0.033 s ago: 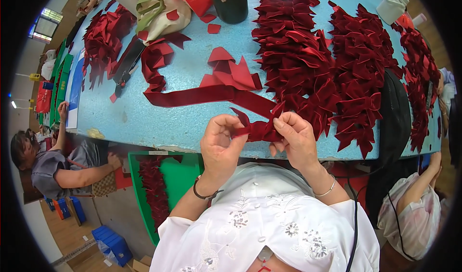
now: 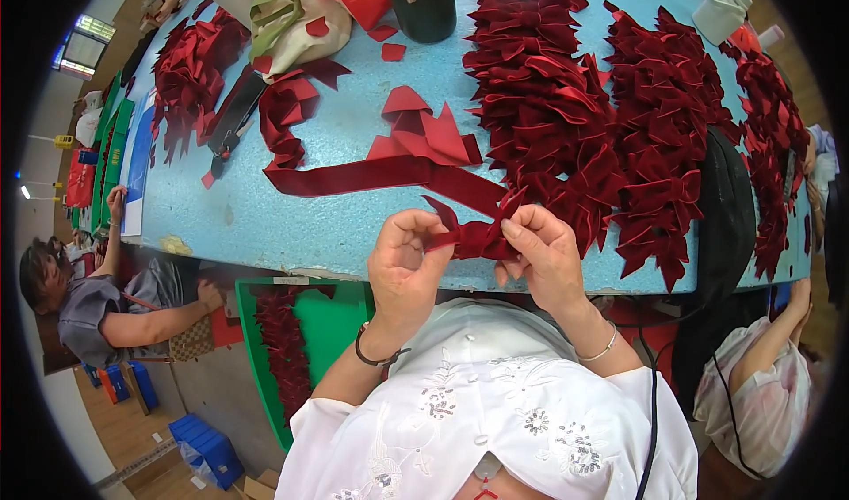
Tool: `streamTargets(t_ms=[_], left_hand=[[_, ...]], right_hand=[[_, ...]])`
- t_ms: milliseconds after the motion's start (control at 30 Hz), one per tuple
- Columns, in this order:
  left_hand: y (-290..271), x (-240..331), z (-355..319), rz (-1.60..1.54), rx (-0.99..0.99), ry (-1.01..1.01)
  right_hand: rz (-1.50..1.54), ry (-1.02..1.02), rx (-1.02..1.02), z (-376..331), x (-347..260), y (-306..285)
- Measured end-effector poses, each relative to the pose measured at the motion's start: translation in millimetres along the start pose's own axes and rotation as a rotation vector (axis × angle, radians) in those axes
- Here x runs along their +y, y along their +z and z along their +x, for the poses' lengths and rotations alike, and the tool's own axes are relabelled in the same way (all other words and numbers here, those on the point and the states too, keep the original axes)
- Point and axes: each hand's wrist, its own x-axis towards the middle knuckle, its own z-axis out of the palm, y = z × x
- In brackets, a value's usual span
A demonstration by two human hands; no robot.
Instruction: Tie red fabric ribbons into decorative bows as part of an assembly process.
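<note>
Between my hands, above the table's near edge, is a dark red velvet bow point(image 2: 478, 237). My left hand point(image 2: 409, 261) pinches its left loop between thumb and fingers. The thumb and index finger of my right hand point(image 2: 541, 251) close on its right side. From the bow a long velvet ribbon point(image 2: 354, 177) runs away to the left over the table and curls up at its far end. Just beyond the ribbon lie several loose red ribbon pieces point(image 2: 424, 133). My fingers partly hide the bow's two ends.
Rows of finished bows point(image 2: 539, 84) cover the right half of the blue table point(image 2: 230, 208). Scissors point(image 2: 232, 129), a cloth bag point(image 2: 296, 22) and a dark tumbler point(image 2: 420, 5) stand or lie farther back. A green bin point(image 2: 340, 323) sits below my left arm. Co-workers sit at both sides.
</note>
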Motion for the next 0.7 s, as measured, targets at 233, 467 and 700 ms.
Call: streamTargets(t_ms=[233, 467, 700], left_hand=[[-1, -1, -2, 0.011, -0.015, 0.007], [-7, -1, -1, 0.322, -0.055, 0.105], [4, -5, -6, 0.078, 0.044, -0.176]], right_hand=[[-0.231, -0.062, -0.033, 1, -9, 5], [-0.397, -0.189, 0.083, -5, -9, 12], [-0.588, -0.568, 0.092, -11, 8, 15]])
